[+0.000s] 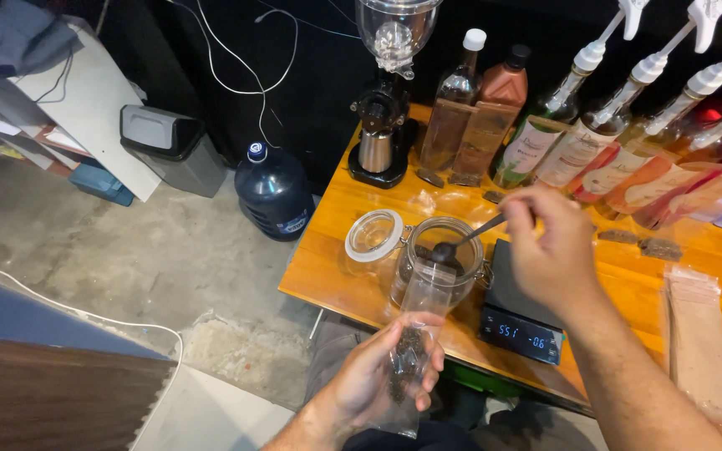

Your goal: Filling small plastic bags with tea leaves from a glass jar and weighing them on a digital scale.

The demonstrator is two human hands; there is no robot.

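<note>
**Closest in: a clear bag and a spoon over an open jar**

Nearest the camera, the left hand (pixel 375 377) is clenched around a small clear plastic bag (pixel 414 334), held upright with its mouth open; dark grains sit in the bag's lower part. Just above it, the right hand (pixel 550 248) pinches the handle of a dark spoon (pixel 464 240), whose bowl hangs over the mouth of a glass jar (pixel 442 260) standing on the orange wooden table (pixel 336 250). The jar's hinged lid (pixel 373 235) is flipped open to the left. Right of the jar, partly under the right hand, a black digital scale (pixel 518 321) shows lit digits. A stack of flat clear pouches (pixel 704 351) lies at the table's right edge.

Farther back stand a black coffee grinder (pixel 384 125) with a clear hopper, two tall bottles (pixel 478 108), then a row of pump-topped syrup bottles (pixel 612 134). On the concrete floor left of the table stand a dark blue water jug (pixel 274 194) and a grey bin (pixel 173 149).
</note>
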